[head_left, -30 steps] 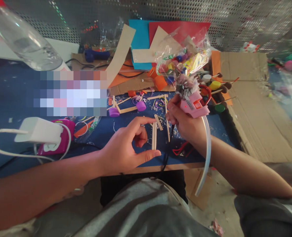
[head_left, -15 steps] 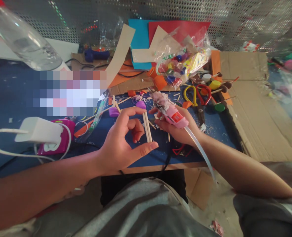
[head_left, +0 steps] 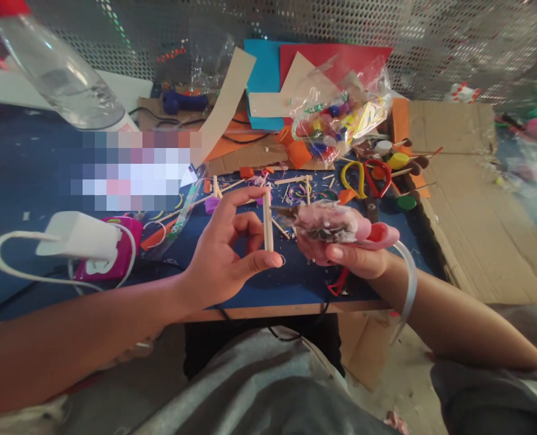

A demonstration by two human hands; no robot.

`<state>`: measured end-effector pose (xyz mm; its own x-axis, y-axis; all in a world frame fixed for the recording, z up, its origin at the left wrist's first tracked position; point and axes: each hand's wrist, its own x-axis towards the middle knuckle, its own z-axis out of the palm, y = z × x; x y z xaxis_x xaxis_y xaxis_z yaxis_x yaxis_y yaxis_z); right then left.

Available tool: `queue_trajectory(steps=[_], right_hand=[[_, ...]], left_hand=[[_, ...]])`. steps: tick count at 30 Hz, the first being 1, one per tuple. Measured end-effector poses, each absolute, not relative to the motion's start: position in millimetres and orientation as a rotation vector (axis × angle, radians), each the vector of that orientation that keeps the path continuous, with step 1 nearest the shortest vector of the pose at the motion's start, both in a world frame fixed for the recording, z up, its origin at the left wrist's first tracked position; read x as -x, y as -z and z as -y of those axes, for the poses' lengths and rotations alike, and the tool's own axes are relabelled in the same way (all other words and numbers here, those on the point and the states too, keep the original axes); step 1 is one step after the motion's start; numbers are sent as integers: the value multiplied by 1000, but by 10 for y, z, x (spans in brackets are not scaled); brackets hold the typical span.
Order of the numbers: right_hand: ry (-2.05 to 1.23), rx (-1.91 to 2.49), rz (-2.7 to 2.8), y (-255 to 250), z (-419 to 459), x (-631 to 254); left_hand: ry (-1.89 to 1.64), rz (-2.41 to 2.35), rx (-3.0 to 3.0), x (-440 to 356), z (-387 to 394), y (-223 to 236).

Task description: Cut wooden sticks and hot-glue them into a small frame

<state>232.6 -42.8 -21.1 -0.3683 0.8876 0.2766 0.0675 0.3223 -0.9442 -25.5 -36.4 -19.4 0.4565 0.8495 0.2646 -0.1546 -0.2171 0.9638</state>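
Between thumb and forefinger, my left hand (head_left: 225, 251) pinches small wooden sticks (head_left: 268, 221) by their two ends, held upright side by side. My right hand (head_left: 348, 257) is wrapped round a pink hot glue gun (head_left: 329, 222), whose front is coated in grey-white residue. The gun's nozzle points left at the sticks, very close to them; whether it touches cannot be made out. A long translucent glue stick (head_left: 408, 284) curves out of the gun's back end. Below the gun, red-handled scissors or pliers (head_left: 338, 281) lie partly hidden on the blue table (head_left: 245, 290).
Scissors with yellow and red handles (head_left: 366, 179), wood scraps and coloured caps lie beyond my hands. A white charger (head_left: 80, 235) sits on a magenta socket block (head_left: 130, 232) at left, below a tilted bottle (head_left: 69, 78). Cardboard (head_left: 472, 211) covers the right side.
My right hand has turned the glue gun so its nozzle now faces left and sits by the sticks. The sticks have turned slightly, looking straighter and narrower.
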Motion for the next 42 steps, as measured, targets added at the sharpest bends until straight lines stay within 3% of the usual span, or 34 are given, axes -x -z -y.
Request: queue_trajectory(steps=[8,21,42], right_hand=[[-1233,583,1919,22,429,-2360],[-1424,601,1831,-8,461,-2331],[-1384,446,1938,-24,400,-2330]], left_hand=[[-1082,-655,-1445,259,341,140],[-1107,-628,-1444,262,337,127],[-1088,-634,-1447,272,350,139]])
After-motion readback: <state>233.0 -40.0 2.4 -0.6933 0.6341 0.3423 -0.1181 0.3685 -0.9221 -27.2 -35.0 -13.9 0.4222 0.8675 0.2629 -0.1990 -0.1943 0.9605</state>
